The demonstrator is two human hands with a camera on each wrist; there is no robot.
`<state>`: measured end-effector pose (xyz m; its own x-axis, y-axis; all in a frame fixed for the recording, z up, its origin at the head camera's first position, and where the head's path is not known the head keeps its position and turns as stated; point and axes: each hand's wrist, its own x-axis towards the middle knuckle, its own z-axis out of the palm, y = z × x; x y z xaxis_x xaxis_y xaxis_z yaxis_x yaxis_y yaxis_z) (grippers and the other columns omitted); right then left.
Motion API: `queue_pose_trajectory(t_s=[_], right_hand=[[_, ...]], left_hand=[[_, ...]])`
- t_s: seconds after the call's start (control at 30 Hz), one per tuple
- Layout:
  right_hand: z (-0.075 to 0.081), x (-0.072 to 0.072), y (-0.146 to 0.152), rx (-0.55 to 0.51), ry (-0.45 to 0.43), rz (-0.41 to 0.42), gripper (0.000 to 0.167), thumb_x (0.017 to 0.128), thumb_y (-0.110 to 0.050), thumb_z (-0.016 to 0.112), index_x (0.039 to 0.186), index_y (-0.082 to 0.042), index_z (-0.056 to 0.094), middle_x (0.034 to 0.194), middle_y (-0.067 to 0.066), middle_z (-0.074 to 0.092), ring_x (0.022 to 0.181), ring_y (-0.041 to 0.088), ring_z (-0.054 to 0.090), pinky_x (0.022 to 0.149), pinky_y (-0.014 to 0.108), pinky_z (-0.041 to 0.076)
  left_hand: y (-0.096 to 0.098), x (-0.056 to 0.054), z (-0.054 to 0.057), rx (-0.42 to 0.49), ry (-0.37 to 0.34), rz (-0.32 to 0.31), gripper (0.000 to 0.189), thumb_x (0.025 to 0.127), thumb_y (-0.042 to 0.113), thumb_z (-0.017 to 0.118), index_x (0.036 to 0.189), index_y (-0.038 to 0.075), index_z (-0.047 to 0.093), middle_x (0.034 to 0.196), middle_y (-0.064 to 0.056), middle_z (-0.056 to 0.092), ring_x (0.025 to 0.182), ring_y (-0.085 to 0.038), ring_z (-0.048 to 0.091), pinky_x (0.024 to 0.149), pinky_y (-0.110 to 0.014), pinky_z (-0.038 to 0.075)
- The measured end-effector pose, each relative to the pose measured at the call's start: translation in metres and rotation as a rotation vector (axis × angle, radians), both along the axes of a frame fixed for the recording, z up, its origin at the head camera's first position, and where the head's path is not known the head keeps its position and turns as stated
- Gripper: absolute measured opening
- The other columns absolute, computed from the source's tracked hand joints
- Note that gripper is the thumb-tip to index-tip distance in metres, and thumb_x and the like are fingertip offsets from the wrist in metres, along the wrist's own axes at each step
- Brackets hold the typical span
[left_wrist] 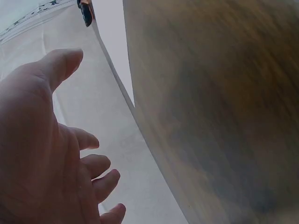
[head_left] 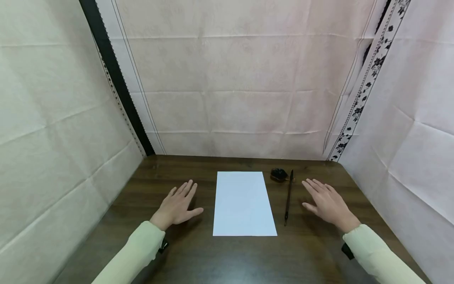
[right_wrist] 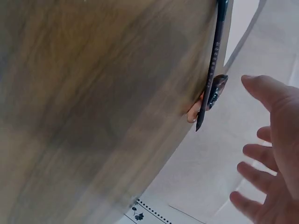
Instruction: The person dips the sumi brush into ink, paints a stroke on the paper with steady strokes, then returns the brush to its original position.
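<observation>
A blank white sheet of paper (head_left: 244, 203) lies on the dark wooden table between the hands. Left of it is my left hand (head_left: 179, 206), palm down over the wood, its fingers extended and holding nothing. To the right of the paper, a dark calligraphy brush (head_left: 289, 197) lies lengthwise, its pointed tip at the far end beside a small black inkstone (head_left: 279, 174). My right hand (head_left: 328, 202) hovers right of the brush, thumb towards it, fingers spread with nothing in them. In the right wrist view the brush (right_wrist: 214, 60) crosses over the inkstone (right_wrist: 217, 88).
Pale cloth (head_left: 244, 79) hangs behind the table (head_left: 198, 260), with more cloth along the left and right sides. A black strip (head_left: 117, 79) and a floral border (head_left: 369, 83) run down the two corners. Both wrists wear dark straps below pale green sleeves.
</observation>
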<state>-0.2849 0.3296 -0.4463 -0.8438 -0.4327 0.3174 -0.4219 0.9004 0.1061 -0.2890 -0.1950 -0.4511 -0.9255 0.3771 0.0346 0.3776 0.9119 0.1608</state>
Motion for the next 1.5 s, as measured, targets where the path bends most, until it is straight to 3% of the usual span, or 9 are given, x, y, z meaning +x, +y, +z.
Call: queue_pose_trajectory(t_s=[0.17,0.43,0.9,1.17,1.5], right_hand=[[0.002,-0.012,-0.003,-0.011,0.082,0.12,0.064,0.087,-0.02,0.088,0.139,0.006,0.062,0.135,0.025,0.069,0.121,0.044,0.068,0.1,0.059,0.057],[0.002,-0.032,-0.014,0.059,0.041,0.203,0.053,0.082,-0.013,0.091,0.126,0.005,0.069,0.117,0.02,0.072,0.108,0.035,0.071,0.093,0.049,0.061],[-0.015,-0.056,-0.026,0.162,0.099,0.264,0.047,0.079,-0.009,0.093,0.118,0.002,0.07,0.109,0.017,0.072,0.1,0.031,0.072,0.084,0.042,0.064],[-0.027,-0.066,-0.028,0.187,0.162,0.306,0.043,0.075,-0.004,0.094,0.112,0.002,0.072,0.108,0.019,0.075,0.104,0.038,0.075,0.09,0.047,0.064],[-0.034,-0.072,-0.029,0.238,0.166,0.3,0.034,0.081,-0.001,0.087,0.111,0.001,0.072,0.109,0.018,0.075,0.105,0.037,0.075,0.089,0.044,0.064]], left_hand=[[0.007,-0.008,-0.001,0.001,-0.026,-0.033,0.092,0.104,0.057,0.057,0.166,-0.002,0.023,0.176,-0.023,0.018,0.164,-0.042,0.021,0.132,-0.062,0.019],[0.023,-0.016,-0.004,-0.009,-0.07,-0.062,0.095,0.103,0.058,0.057,0.166,-0.004,0.021,0.177,-0.022,0.016,0.165,-0.039,0.019,0.134,-0.057,0.019],[0.048,-0.019,-0.012,-0.024,-0.123,-0.088,0.095,0.102,0.06,0.057,0.166,-0.002,0.023,0.177,-0.018,0.017,0.166,-0.034,0.02,0.135,-0.05,0.021],[0.057,-0.019,-0.018,-0.029,-0.173,-0.118,0.097,0.101,0.062,0.058,0.167,0.0,0.024,0.178,-0.016,0.018,0.166,-0.032,0.019,0.134,-0.048,0.022],[0.066,-0.016,-0.025,-0.032,-0.245,-0.127,0.099,0.099,0.063,0.06,0.167,0.001,0.023,0.178,-0.015,0.016,0.166,-0.03,0.019,0.134,-0.048,0.023]])
